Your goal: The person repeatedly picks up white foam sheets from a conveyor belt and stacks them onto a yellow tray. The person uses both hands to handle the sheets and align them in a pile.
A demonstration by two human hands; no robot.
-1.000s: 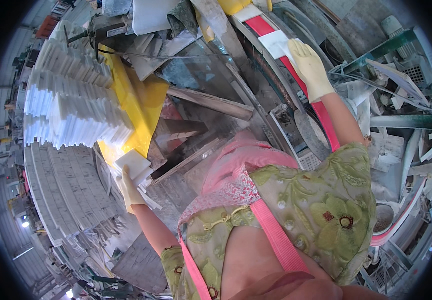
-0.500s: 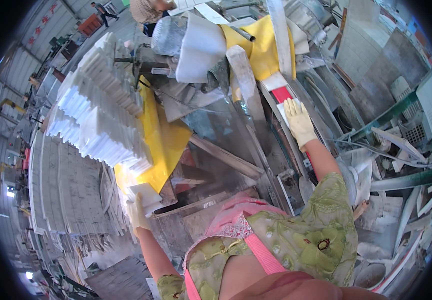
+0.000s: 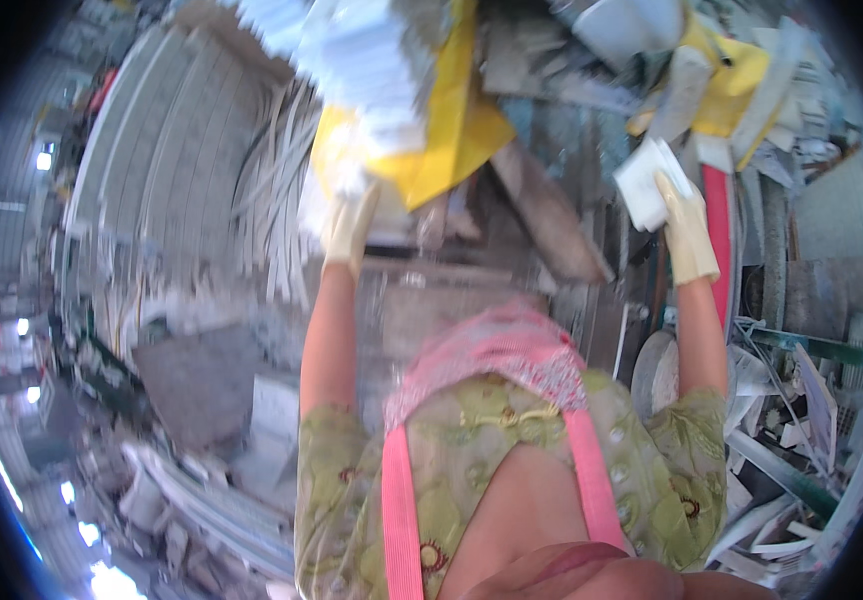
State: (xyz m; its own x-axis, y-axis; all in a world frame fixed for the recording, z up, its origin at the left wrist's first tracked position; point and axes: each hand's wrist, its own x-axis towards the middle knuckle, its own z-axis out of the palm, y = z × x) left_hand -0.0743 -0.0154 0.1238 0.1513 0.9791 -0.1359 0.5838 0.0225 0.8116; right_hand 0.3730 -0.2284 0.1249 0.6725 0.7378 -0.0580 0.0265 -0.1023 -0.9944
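Two or more thin white tiles [image 3: 642,190] sit in the R grip [image 3: 690,238], gloved fingers closed on their right side, held up just L of the red strip [image 3: 719,225]. L grip [image 3: 350,228] is by the yellow sheet [image 3: 452,130], near the white stack [image 3: 367,75]; too blurred to tell how open or if it's got anything. Prob. best: pinch firmly, faces flush, corners clear of hard edges, esp. w/ thin pcs.

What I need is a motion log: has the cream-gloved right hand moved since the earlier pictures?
Yes: the right hand has shifted leftward from over the long, flat red strip.
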